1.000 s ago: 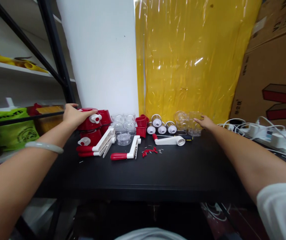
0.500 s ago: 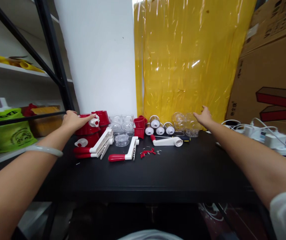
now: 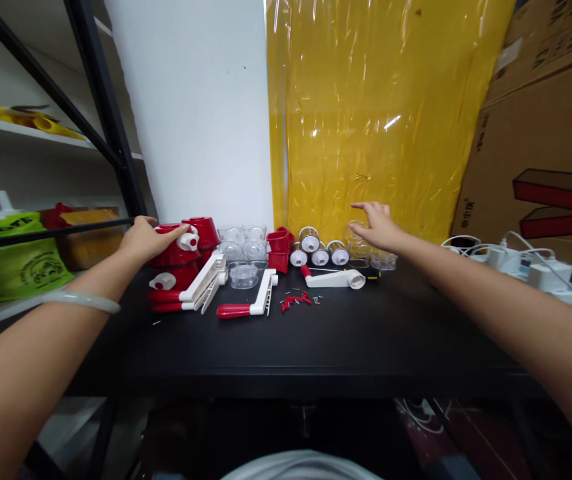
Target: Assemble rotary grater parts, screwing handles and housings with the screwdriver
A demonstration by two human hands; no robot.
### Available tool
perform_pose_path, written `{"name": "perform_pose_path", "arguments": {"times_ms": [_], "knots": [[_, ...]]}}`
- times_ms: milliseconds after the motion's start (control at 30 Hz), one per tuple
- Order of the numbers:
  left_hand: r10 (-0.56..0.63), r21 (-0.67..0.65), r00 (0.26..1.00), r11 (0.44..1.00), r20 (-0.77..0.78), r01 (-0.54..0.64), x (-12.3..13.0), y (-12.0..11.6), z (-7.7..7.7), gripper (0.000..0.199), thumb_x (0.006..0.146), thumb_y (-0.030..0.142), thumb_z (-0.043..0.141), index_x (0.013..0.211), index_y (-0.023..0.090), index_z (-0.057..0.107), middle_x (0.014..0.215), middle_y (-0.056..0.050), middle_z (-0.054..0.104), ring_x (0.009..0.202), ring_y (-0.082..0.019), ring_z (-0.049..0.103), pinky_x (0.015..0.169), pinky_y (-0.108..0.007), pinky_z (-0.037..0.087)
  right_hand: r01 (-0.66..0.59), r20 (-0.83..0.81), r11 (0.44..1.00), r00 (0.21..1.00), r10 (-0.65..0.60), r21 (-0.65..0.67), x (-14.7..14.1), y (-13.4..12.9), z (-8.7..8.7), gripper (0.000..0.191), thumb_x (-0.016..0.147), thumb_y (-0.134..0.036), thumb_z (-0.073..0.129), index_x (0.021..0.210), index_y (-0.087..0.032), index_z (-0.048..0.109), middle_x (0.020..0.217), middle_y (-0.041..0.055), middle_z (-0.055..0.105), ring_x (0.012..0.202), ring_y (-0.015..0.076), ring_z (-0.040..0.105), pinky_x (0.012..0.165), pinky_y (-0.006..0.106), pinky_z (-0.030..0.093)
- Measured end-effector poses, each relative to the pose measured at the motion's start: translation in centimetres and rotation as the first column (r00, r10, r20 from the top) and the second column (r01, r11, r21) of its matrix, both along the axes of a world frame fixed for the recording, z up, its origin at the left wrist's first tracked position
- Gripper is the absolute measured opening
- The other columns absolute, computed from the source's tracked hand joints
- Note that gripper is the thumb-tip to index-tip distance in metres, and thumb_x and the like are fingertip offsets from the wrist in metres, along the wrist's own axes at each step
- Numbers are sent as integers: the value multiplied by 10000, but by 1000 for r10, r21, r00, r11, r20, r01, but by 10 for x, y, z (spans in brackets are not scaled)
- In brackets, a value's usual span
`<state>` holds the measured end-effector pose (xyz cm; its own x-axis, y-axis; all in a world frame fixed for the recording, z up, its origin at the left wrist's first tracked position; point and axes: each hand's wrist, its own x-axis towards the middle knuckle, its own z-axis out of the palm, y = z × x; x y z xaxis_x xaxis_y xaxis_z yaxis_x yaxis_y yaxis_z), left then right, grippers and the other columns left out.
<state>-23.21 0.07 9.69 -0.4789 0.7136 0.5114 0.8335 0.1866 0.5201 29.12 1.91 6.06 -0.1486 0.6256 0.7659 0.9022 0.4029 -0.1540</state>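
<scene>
Red housings under left hand, right hand open over clear containers

Left: black rack post (image 3: 103, 100) beside the left hand (image 3: 143, 241), little side room. Hand partly spread over the stacked red housings (image 3: 176, 277), thumb across the top by a white fitting (image 3: 187, 241); far fingers partly hidden, cannot tell if it grips. Two red-white crank handles (image 3: 205, 288) just nearer; stray screw (image 3: 157, 323) near-left.

Centre: clear plastic parts (image 3: 244, 250) at far side, close to the white panel (image 3: 201, 120). Single crank handle (image 3: 261, 300) nearer. Red hoppers (image 3: 279, 250), then stacked drums (image 3: 309, 240). Small red pieces (image 3: 296, 301) nearer.

Right: another crank handle (image 3: 336, 279). Right hand (image 3: 379, 227) spread, thumb and fingers apart, no object visible in it; clear containers (image 3: 383, 261) behind and below. Black tabletop (image 3: 366, 340) runs from parts to near edge, and rightward toward white chargers (image 3: 549, 275).
</scene>
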Motion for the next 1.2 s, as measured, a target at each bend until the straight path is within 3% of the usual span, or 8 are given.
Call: {"name": "perform_pose_path", "arguments": {"times_ms": [167, 300, 433, 533, 733, 800, 967, 1200], "knots": [[12, 28, 1000, 1000, 5, -12, 2, -3, -2, 1024, 623, 777, 635, 1340, 73, 435, 1355, -231, 528, 1207, -393, 539, 947, -483, 451, -62, 147, 991, 986, 79, -120, -32, -20, 1, 525, 843, -478, 573, 1295, -213, 559, 1223, 159, 526, 1232, 378, 397, 1034, 548, 337], [6, 23, 1000, 1000, -23, -6, 3, -3, -5, 1010, 653, 773, 610, 1349, 69, 413, 1363, -230, 517, 1227, -390, 521, 970, -476, 433, -54, 169, 980, 982, 87, -193, -38, -27, -2, 537, 852, -508, 567, 1284, -190, 581, 1227, 166, 548, 1222, 369, 427, 1040, 530, 346], [8, 9, 999, 1000, -38, -8, 2, -3, -7, 970, 699, 770, 563, 1357, 75, 403, 1362, -229, 521, 1218, -372, 527, 967, -451, 432, -96, 120, 969, 985, 126, -226, -20, -18, -17, 446, 861, -466, 565, 1185, -166, 631, 1208, 155, 602, 1211, 338, 481, 1036, 502, 371], [5, 0, 999, 1000, -49, -5, 1, -3, -8, 1011, 675, 808, 546, 1363, 80, 403, 1366, -222, 521, 1217, -368, 530, 969, -448, 434, -207, -46, 925, 978, 203, -318, 4, -6, -35, 325, 863, -398, 565, 1071, -165, 653, 1095, 122, 678, 1029, 252, 617, 952, 413, 463], [-15, -11, 998, 1000, -67, 15, 1, -5, -5, 1013, 657, 809, 566, 1348, 84, 414, 1373, -216, 520, 1208, -355, 535, 960, -436, 435, -195, -252, 868, 964, 84, -457, 44, 14, -71, 280, 827, -420, 577, 929, -169, 651, 840, 73, 716, 743, 197, 646, 727, 332, 522], [-24, -5, 998, 1000, -55, 24, 1, -6, -4, 1038, 634, 818, 581, 1340, 78, 407, 1364, -224, 521, 1198, -368, 539, 939, -440, 438, -202, -276, 841, 959, 65, -502, 50, 18, -78, 278, 819, -424, 590, 913, -170, 654, 829, 80, 719, 738, 197, 649, 721, 324, 518], [1, 19, 999, 1000, -44, 0, 0, -6, -4, 1049, 599, 837, 586, 1305, 81, 412, 1311, -236, 548, 1150, -378, 562, 890, -435, 443, -120, -197, 841, 980, 17, -527, 57, 22, -81, 290, 819, -421, 593, 903, -159, 689, 872, 100, 719, 795, 224, 657, 761, 336, 509], [-8, 25, 998, 1000, -59, 9, 0, -5, -9, 1026, 637, 838, 549, 1314, 81, 406, 1310, -216, 542, 1168, -373, 544, 917, -444, 434, -112, -110, 788, 992, 57, -605, 64, 26, -88, 297, 784, -403, 645, 954, -173, 728, 987, 97, 727, 933, 257, 668, 882, 365, 504]]}}
